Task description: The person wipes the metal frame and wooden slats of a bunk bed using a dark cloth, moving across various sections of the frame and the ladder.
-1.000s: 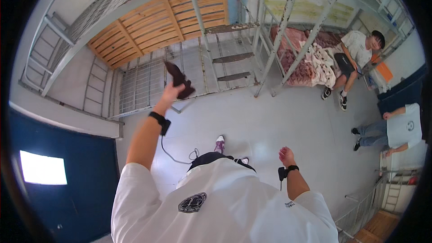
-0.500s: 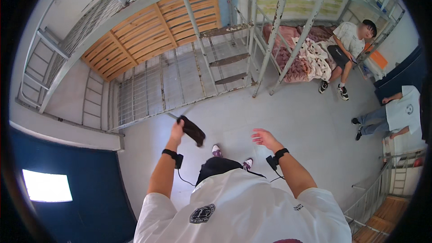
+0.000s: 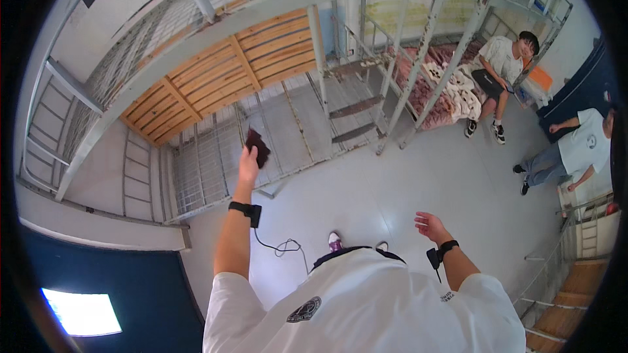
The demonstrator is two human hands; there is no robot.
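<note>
Left hand [image 3: 248,165], raised at arm's length, fingers closed around the lower end of a dark flat oblong object [image 3: 258,147]; its long axis runs diagonally, upper end tilted toward the upper left, in front of the metal bunk frame [image 3: 314,33]. Right hand [image 3: 430,225] open, fingers loosely spread, holding nothing. Below: pale grey floor [image 3: 418,176] with a loose cable [image 3: 281,247]. Wooden bed slats [image 3: 216,78] at upper left; two other people [image 3: 500,68] at right.
</note>
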